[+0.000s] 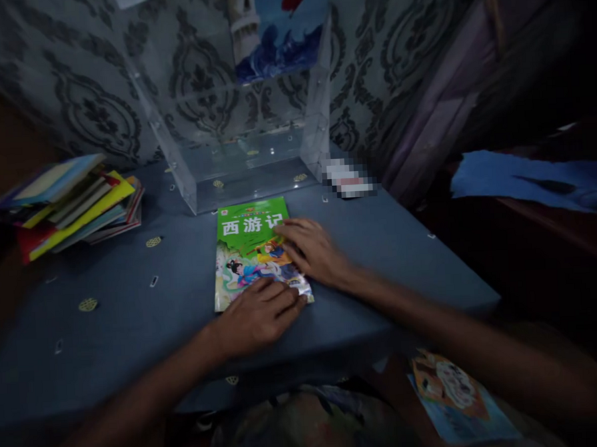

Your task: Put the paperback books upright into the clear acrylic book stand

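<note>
A green children's picture book lies face up on the table, with large white Chinese characters and cartoon figures on its cover. Across its lower edge rests my left hand, palm down, the fingers lying over the bottom of the cover. My right hand touches the book's right side, its fingers reaching onto the cover and its thumb side hidden from clear sight. Just beyond the book stands a clear acrylic rack on the tabletop.
A blue patterned cloth covers the table. At the left is an uneven stack of books. A sea picture book stands upright at the back. By the rack's right foot lies a blurred-out item. Another colourful book sits below the table edge.
</note>
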`<state>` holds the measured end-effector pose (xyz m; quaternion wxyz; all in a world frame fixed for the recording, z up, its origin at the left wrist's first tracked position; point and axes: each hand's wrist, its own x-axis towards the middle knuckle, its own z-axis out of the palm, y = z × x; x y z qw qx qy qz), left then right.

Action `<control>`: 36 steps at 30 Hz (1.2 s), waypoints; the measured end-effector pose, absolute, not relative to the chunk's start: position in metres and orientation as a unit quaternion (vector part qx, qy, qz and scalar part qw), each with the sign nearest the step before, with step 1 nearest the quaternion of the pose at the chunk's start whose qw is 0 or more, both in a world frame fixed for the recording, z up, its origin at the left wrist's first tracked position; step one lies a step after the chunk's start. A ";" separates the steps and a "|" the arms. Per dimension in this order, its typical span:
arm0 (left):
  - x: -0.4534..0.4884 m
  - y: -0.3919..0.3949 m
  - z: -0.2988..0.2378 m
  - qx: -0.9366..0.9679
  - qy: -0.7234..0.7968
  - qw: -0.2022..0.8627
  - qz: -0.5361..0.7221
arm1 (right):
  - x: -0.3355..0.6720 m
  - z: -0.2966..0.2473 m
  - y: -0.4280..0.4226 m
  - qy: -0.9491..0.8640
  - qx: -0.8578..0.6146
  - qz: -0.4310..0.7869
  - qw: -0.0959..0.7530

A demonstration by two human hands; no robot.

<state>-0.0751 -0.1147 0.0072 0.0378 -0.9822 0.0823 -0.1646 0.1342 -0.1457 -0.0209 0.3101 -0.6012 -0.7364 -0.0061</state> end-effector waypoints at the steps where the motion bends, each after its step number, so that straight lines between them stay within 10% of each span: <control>1: -0.078 -0.117 0.006 -0.980 0.083 0.052 -0.175 | 0.127 -0.021 -0.158 -0.748 -0.586 0.005 0.311; 22: -0.171 -0.101 0.002 -0.973 -0.074 -0.039 -0.216 | 0.062 0.007 -0.109 -0.889 -0.411 0.125 0.159; 36: -0.165 -0.091 0.003 -0.948 -0.185 -0.140 -0.220 | 0.133 -0.011 -0.031 -0.759 -0.624 0.046 0.179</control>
